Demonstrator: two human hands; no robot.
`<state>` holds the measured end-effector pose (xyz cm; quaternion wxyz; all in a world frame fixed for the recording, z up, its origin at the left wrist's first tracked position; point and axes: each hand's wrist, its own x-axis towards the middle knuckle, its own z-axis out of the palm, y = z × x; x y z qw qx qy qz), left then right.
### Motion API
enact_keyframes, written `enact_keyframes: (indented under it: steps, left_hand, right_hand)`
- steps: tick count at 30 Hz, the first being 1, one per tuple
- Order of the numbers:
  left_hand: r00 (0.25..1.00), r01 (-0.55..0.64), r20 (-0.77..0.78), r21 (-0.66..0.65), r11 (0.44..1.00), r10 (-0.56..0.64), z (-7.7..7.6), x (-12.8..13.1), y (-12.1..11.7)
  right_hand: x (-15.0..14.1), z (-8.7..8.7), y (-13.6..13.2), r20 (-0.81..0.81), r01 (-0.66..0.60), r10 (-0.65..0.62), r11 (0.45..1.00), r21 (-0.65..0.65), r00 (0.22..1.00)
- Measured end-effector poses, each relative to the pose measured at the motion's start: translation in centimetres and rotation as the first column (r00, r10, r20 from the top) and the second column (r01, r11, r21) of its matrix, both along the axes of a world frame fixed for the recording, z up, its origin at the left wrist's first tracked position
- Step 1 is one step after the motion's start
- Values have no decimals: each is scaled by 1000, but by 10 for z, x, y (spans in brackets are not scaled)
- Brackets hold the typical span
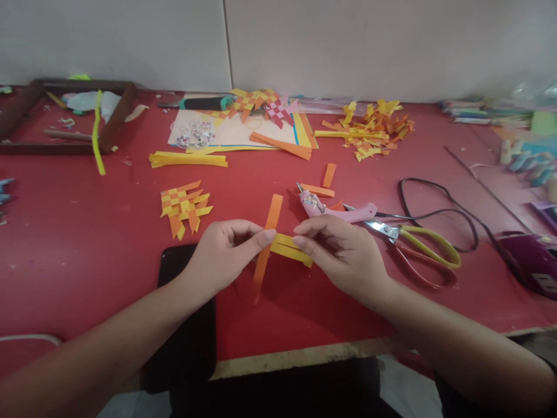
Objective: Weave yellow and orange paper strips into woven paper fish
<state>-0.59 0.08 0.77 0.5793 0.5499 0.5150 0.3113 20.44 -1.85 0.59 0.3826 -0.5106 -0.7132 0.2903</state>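
Note:
Between thumb and fingers, my left hand (230, 249) pinches an orange paper strip (272, 213) where it crosses two yellow paper strips (289, 251). The orange strip stands nearly upright; the yellow ones run off to the right. My right hand (342, 249) is closed in a pinch at the upper yellow strip. Just beyond it lie a pink glue gun (348, 213) and scissors (394, 232) with one yellow and one red handle. Left of my hands rests a woven orange-and-yellow paper piece (183, 203).
Under my left forearm is a black phone-like slab (189, 307). Yellow strips (188, 159), orange strips (282, 145) and a heap of paper scraps (374, 128) lie farther back. A brown wooden frame (65, 148) sits far left. The glue gun's cord (435, 186) loops at right.

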Motion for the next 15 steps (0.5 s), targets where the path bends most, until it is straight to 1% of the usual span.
enact_keyframes:
  steps: [4,10,15]
  left_hand:
    - [1000,27,5,10,1000,-27,0,0,0]
    - [999,31,-32,26,999,-30,3,1,-1]
    - [996,47,-73,66,997,-42,5,1,-3]
  right_hand:
    - [0,0,-1,23,-5,5,1000,11,1000]
    - [-1,2,-2,42,-18,17,999,28,999]
    - [-2,5,-2,62,-32,30,999,37,998]
